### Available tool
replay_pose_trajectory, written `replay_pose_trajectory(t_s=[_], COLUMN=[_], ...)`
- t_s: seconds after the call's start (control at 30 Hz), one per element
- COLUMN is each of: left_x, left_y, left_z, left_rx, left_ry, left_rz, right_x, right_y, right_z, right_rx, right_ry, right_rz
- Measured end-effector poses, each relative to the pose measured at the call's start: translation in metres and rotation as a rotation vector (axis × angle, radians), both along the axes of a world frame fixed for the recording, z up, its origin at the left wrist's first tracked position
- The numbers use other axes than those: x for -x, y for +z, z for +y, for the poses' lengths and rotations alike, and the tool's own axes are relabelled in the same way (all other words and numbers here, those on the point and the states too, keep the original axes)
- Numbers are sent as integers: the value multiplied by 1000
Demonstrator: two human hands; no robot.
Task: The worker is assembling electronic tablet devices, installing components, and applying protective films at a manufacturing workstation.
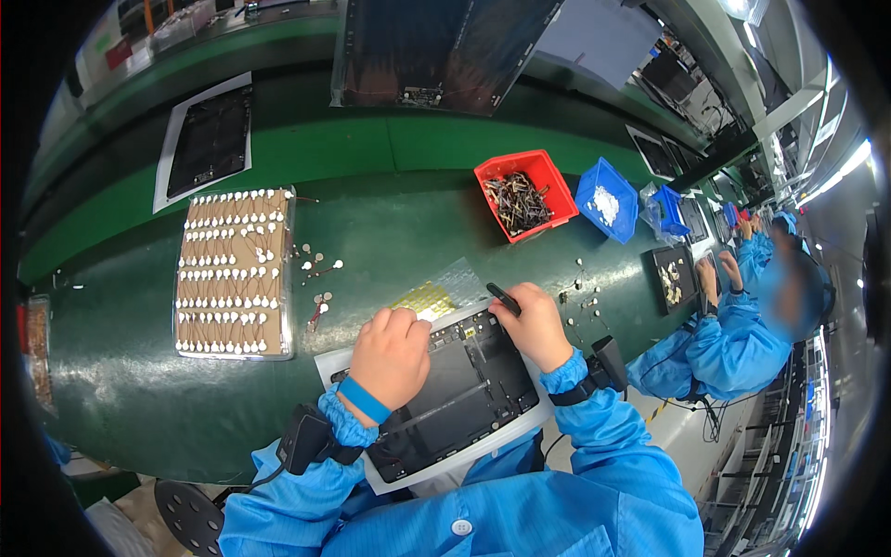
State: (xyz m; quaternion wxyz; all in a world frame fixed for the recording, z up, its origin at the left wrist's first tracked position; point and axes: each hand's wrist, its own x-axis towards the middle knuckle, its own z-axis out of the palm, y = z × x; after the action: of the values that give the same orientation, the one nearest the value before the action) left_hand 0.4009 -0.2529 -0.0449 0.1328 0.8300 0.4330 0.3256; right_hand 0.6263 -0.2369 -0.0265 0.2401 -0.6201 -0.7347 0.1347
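Open device and surroundings, read from left to right. Well to the left of the open device [450, 371], a clear tray [287, 320] carries rows of small white discs with thin leads on brown board. Loose wired discs [316, 266] lie between the tray and the device. The left hand [390, 357] rests over the device's far left part, fingers curled; its fingertips are hidden, so whether it grips anything cannot be told. The device itself, a flat black housing with exposed circuitry, lies tilted on a white backing [506, 430] directly before the person. It appears thin, fairly stiff and light for its breadth; the bare board and ribbon strips would be its fragile parts, and its smooth casing may slip. The outer rim, taken on two opposite sides, seems the safest hold. Just beyond the device lies a yellow sheet [427, 299]. At the device's far right corner, the right hand [534, 330] is closed on a slim black tool [504, 299], probably light and rigid; the hands are apart. Beyond the device to the right stand a red bin [560, 195] of dark leads and a blue bin [626, 200] of white pieces.
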Motion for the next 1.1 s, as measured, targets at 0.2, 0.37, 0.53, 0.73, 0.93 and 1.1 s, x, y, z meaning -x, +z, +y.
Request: replay_pose_trajectory(t_s=[0.2, 0.37, 0.53, 0.73, 0.93, 1.1], left_x=[-3, 0, -1, -2, -1, -1], left_y=[2, 2, 6, 6, 4, 3], left_z=[1, 1, 0, 0, 0, 0], left_rx=[16, 28, 30, 34, 13, 2], left_ry=[-7, -14, -15, -13, -15, -10], left_rz=[1, 8, 4, 10, -2, 8], right_x=[-2, -13, -105, -172, -155, -142], right_y=[3, 7, 52, 21, 20, 24], right_z=[3, 10, 53, 78, 53, 46], right_rx=[89, -82, -481, -166, -244, -130], right_ry=[-63, 14, -374, -497, -402, -361], right_rz=[-38, 112, -276, -539, -458, -416])
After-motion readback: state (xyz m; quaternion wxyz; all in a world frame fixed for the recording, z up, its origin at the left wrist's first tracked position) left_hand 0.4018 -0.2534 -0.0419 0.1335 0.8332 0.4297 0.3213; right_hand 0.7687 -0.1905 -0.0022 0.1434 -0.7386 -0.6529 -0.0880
